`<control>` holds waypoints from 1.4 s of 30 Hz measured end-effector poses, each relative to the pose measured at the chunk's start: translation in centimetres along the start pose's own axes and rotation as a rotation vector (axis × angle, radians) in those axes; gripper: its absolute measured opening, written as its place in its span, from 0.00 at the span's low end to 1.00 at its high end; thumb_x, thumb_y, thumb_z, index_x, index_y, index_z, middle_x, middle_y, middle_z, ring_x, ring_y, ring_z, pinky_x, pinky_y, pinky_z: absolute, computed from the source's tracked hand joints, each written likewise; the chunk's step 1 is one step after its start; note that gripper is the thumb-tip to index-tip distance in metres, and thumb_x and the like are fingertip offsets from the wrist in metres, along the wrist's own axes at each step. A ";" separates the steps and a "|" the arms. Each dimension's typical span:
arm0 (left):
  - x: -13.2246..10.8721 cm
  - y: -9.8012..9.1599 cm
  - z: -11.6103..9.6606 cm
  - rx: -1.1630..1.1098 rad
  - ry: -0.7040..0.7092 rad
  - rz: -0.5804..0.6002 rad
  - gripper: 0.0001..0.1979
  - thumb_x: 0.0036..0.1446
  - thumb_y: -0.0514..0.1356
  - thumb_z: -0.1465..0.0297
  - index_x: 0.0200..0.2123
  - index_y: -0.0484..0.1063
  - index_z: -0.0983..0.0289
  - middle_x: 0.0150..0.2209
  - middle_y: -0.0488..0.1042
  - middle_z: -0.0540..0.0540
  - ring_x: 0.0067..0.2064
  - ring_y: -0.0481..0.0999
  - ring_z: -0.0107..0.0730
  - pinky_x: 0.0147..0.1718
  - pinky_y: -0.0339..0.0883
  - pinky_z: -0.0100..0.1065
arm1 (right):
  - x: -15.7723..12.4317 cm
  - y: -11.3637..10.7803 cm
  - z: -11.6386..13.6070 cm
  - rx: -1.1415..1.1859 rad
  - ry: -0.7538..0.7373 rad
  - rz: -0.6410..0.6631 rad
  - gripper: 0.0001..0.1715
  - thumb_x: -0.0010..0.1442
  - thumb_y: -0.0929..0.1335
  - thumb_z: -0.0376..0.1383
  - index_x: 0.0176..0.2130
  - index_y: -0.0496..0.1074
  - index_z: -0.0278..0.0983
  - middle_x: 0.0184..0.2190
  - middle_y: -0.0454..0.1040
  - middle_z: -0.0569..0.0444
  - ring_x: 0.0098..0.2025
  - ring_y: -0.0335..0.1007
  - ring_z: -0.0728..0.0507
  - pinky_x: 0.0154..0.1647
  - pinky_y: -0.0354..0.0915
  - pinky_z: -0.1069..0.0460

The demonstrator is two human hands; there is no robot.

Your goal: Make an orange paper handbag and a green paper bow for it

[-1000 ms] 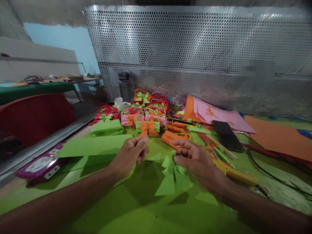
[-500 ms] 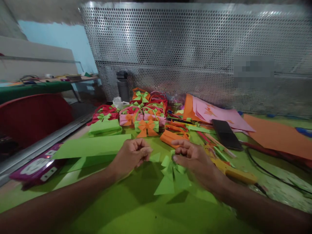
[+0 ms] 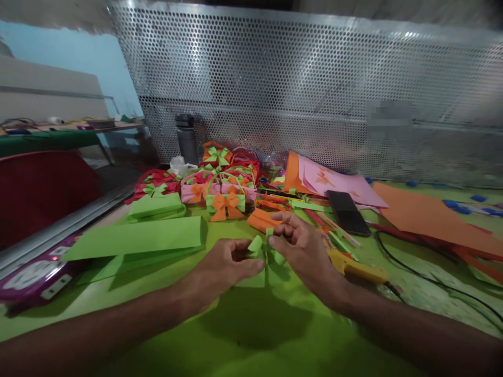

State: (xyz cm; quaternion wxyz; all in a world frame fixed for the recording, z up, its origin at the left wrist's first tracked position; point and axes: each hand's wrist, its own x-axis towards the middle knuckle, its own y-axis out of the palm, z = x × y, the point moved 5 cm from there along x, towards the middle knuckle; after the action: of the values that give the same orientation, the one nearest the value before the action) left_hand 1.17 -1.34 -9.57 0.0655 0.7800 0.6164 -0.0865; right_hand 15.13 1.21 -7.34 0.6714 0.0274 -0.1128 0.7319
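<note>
Between my two hands is a light green paper bow (image 3: 256, 247), its loops upright and its lower tails partly covered by my left thumb. My left hand (image 3: 226, 267) closes on the bow's left side, thumb in front and fingers behind. With thumb and fingertips, my right hand (image 3: 301, 248) pinches the bow's right side. Just behind my right fingers lies a folded orange paper piece (image 3: 259, 219). Further back stands a small green paper bag (image 3: 238, 201) with an orange bow (image 3: 226, 206) on its front.
Folded green paper (image 3: 137, 238) and a purple box (image 3: 35, 275) lie at left. Several paper bags and a dark bottle (image 3: 187, 141) stand behind. On the right are a yellow glue gun (image 3: 359, 268) with its cord, a phone (image 3: 348, 212), paper strips and an orange sheet (image 3: 428, 217).
My left hand has moved right and taken hold of the bow's left side. The bow has turned and risen slightly in my right hand. The view has shifted a little to the right.
</note>
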 end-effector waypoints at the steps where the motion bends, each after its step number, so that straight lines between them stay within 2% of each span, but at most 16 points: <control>1: 0.1 0.2 0.2 0.004 0.009 0.010 0.18 0.39 0.67 0.64 0.35 0.73 0.66 0.33 0.76 0.54 0.35 0.73 0.33 0.33 0.65 0.30 | 0.0 0.1 -0.1 -0.008 -0.012 0.004 0.20 0.45 0.66 0.30 0.41 0.64 0.35 0.25 0.66 0.60 0.27 0.63 0.50 0.28 0.58 0.54; 4: 0.4 0.2 0.7 -0.017 0.023 0.024 0.11 0.43 0.64 0.65 0.30 0.73 0.66 0.28 0.75 0.52 0.27 0.71 0.28 0.26 0.63 0.28 | 0.0 0.5 -0.6 -0.029 -0.018 0.022 0.19 0.46 0.66 0.30 0.41 0.63 0.35 0.26 0.66 0.59 0.28 0.64 0.49 0.28 0.59 0.54; 8: 0.7 0.0 1.2 -0.075 -0.010 0.024 0.08 0.47 0.61 0.66 0.28 0.71 0.66 0.23 0.72 0.51 0.22 0.70 0.27 0.20 0.62 0.28 | -0.1 1.2 -0.9 -0.027 -0.029 0.039 0.18 0.46 0.66 0.30 0.40 0.64 0.36 0.26 0.66 0.59 0.29 0.65 0.48 0.28 0.59 0.54; 17: 0.5 0.0 1.1 -0.100 -0.012 0.034 0.05 0.47 0.60 0.70 0.28 0.70 0.65 0.22 0.69 0.49 0.22 0.71 0.27 0.21 0.63 0.28 | -0.5 1.6 -0.4 -0.050 -0.066 0.053 0.17 0.48 0.66 0.30 0.40 0.63 0.36 0.27 0.66 0.58 0.30 0.64 0.48 0.30 0.61 0.53; 22: 0.4 -0.3 1.0 -0.100 -0.009 0.012 0.06 0.48 0.59 0.70 0.31 0.70 0.64 0.23 0.71 0.49 0.24 0.73 0.30 0.22 0.65 0.29 | -0.6 1.3 0.1 -0.083 -0.145 0.124 0.20 0.56 0.65 0.38 0.47 0.60 0.36 0.34 0.68 0.52 0.37 0.67 0.46 0.36 0.63 0.51; 25: 0.3 -0.6 1.0 -0.110 -0.072 -0.020 0.06 0.47 0.60 0.70 0.31 0.70 0.63 0.24 0.74 0.50 0.23 0.74 0.31 0.20 0.65 0.29 | -0.3 -0.4 1.8 -0.123 -0.204 0.131 0.20 0.60 0.62 0.43 0.49 0.59 0.36 0.40 0.70 0.49 0.41 0.67 0.44 0.39 0.64 0.50; 27: 0.3 -0.9 1.2 -0.142 -0.097 -0.038 0.06 0.47 0.61 0.70 0.30 0.70 0.63 0.25 0.75 0.51 0.23 0.74 0.30 0.20 0.65 0.28 | -0.2 -2.3 3.2 -0.315 -0.263 0.121 0.18 0.60 0.62 0.43 0.47 0.63 0.37 0.40 0.71 0.49 0.42 0.68 0.44 0.40 0.63 0.49; 29: 0.5 -1.2 1.5 -0.183 -0.091 -0.037 0.07 0.46 0.62 0.69 0.30 0.70 0.64 0.25 0.76 0.51 0.23 0.74 0.29 0.20 0.66 0.28 | -0.5 -4.2 3.6 -0.609 -0.280 0.177 0.15 0.59 0.63 0.41 0.44 0.67 0.38 0.38 0.73 0.50 0.40 0.69 0.43 0.40 0.62 0.49; 32: 1.0 -1.6 2.2 -0.196 -0.059 -0.007 0.08 0.46 0.63 0.67 0.30 0.70 0.65 0.24 0.76 0.52 0.21 0.72 0.28 0.20 0.66 0.27 | -1.7 -7.8 2.3 -1.123 -0.244 0.168 0.13 0.56 0.65 0.40 0.41 0.71 0.38 0.38 0.75 0.47 0.38 0.70 0.38 0.37 0.61 0.46; 35: 1.3 -1.8 2.3 -0.156 -0.017 0.009 0.10 0.48 0.62 0.65 0.30 0.70 0.66 0.25 0.77 0.54 0.20 0.71 0.26 0.17 0.62 0.26 | -3.3 -11.1 -0.3 -1.422 -0.171 0.132 0.11 0.55 0.64 0.38 0.37 0.72 0.36 0.34 0.76 0.45 0.36 0.71 0.35 0.35 0.61 0.45; 38: 1.2 -1.6 1.9 -0.163 0.018 0.026 0.10 0.49 0.61 0.65 0.31 0.69 0.66 0.26 0.77 0.55 0.21 0.71 0.26 0.18 0.62 0.26 | -4.4 -12.9 -2.9 -1.452 -0.093 0.215 0.11 0.57 0.61 0.37 0.34 0.71 0.38 0.32 0.76 0.47 0.33 0.72 0.37 0.33 0.62 0.46; 42: 1.0 -1.4 1.3 -0.196 0.036 0.017 0.06 0.50 0.60 0.69 0.30 0.69 0.66 0.25 0.77 0.55 0.23 0.73 0.26 0.22 0.65 0.26 | -4.6 -13.4 -4.1 -1.332 -0.144 0.260 0.16 0.54 0.60 0.32 0.43 0.67 0.40 0.37 0.76 0.47 0.34 0.72 0.39 0.32 0.63 0.47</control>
State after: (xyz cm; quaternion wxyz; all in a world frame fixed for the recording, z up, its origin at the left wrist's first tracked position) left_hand -0.05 -0.33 -11.06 0.1312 0.7763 0.6164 -0.0114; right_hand 29.24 -1.48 -10.47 0.4424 -0.3570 -0.5861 0.5773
